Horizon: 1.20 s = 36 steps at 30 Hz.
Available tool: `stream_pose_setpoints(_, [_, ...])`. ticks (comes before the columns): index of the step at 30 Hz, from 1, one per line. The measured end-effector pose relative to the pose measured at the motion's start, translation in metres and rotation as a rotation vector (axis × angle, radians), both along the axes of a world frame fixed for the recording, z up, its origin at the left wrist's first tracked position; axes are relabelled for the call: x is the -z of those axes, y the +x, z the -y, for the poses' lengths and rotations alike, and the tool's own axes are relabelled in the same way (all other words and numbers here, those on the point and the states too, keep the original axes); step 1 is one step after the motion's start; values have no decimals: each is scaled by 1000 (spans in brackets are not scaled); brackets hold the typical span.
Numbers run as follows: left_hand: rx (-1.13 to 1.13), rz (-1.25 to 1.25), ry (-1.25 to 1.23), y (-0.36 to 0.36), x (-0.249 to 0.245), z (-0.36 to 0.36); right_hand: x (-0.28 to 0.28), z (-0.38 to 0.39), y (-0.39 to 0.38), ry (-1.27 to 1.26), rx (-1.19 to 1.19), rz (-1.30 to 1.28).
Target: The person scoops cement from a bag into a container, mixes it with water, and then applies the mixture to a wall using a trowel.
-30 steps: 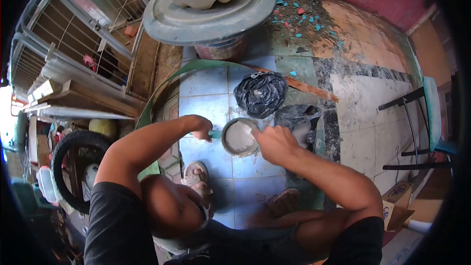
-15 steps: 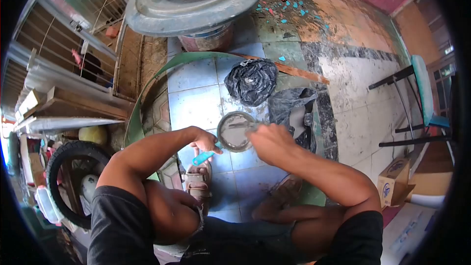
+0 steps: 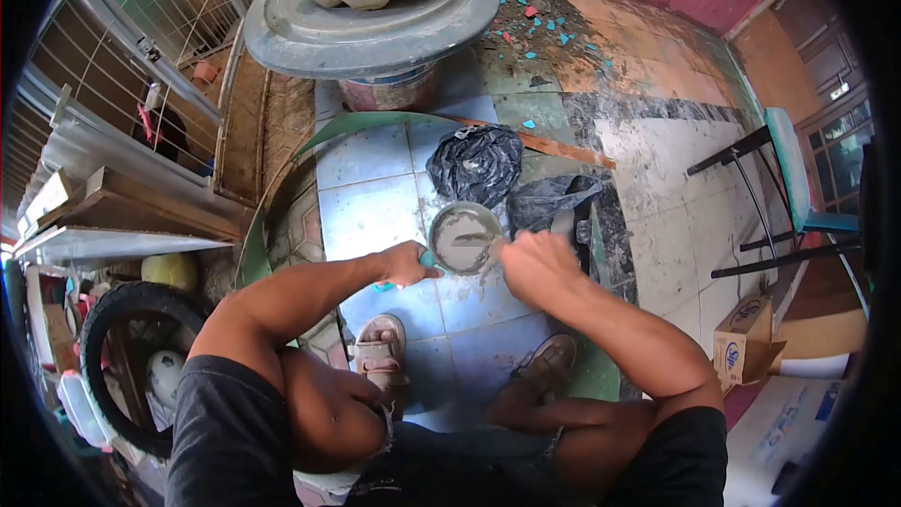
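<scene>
A round dipper (image 3: 437,225) of wet grey paste stands low in front of me, its rim smeared grey. My left hand (image 3: 409,265) is wrapped round its teal handle (image 3: 383,287), which shows below the fingers. On the other side, my right hand (image 3: 540,263) is closed in a fist on a flat-bladed tool (image 3: 466,240). The blade lies in the paste, while the fist hides the tool's grip. Just beyond the dipper lies a crumpled black plastic bag (image 3: 476,166), with another black plastic bag (image 3: 549,199) beside my right hand.
A large grey disc (image 3: 375,42) on a bucket (image 3: 389,94) bears a pale moulded pot. Teal and red shards (image 3: 532,12) litter the floor behind. A wooden strip (image 3: 568,148) lies past the bags. A tyre (image 3: 99,366) leans at left; a chair (image 3: 786,169) stands at right.
The dipper has tilted or turned slightly and sits a little further right in view. My right hand has moved right with the tool. My left hand has shifted right and up along with the handle.
</scene>
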<state>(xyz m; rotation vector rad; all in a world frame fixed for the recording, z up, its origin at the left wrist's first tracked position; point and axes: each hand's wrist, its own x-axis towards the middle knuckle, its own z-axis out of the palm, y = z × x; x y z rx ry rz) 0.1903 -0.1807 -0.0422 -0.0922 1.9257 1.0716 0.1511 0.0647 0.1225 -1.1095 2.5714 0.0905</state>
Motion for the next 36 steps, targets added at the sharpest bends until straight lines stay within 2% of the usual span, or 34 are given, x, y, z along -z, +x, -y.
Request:
stream_pose_setpoints(3, [15, -68, -71, -1, 9, -5, -39, 5, -2, -21, 44, -38])
stream_pose_setpoints(7, [47, -71, -72, -3, 18, -10, 0, 9, 16, 86, 24, -11])
stream_pose_setpoints(11, [68, -64, -71, -4, 15, -2, 30, 5, 23, 2, 78, -32])
stream_pose_setpoints(14, [61, 25, -27, -7, 16, -7, 7, 1, 2, 51, 79, 43])
stream_pose_setpoints(17, [109, 88, 18, -11, 41, -5, -18, 7, 5, 28, 74, -27])
stream_pose_setpoints(18, [145, 80, 43, -11, 52, -4, -3, 2, 12, -14, 16, -119])
stream_pose_setpoints(19, [169, 73, 60, -6, 61, -1, 22, 1, 17, 64, -8, -139])
stream_pose_setpoints(20, [193, 63, 71, -5, 70, -1, 66, -10, 16, 18, -72, -73])
stream_pose_setpoints(21, [210, 47, 69, -9, 78, 1, 83, -6, 20, 58, -7, 26])
stream_pose_setpoints(22, [224, 44, 58, -14, 85, 4, 88, -3, 26, -22, 34, 47])
stream_pose_setpoints(24, [246, 35, 20, -24, 90, 7, 41, 6, 28, 58, -27, 123])
stream_pose_setpoints(25, [266, 55, -9, -21, 102, 6, 39, 7, 22, 59, 36, 112])
stream_pose_setpoints(29, [304, 12, -113, -34, 109, 0, -13, 9, 0, 70, -50, 74])
stream_pose_setpoints(32, [326, -8, -141, -36, 119, -2, 3, 6, 5, 17, -134, 51])
stream_pose_setpoints(33, [331, -13, -153, -35, 124, -1, 13, 13, 12, 86, -117, 57])
stream_pose_setpoints(36, [297, -55, -217, -43, 125, -4, 30, 12, 26, 40, -27, 99])
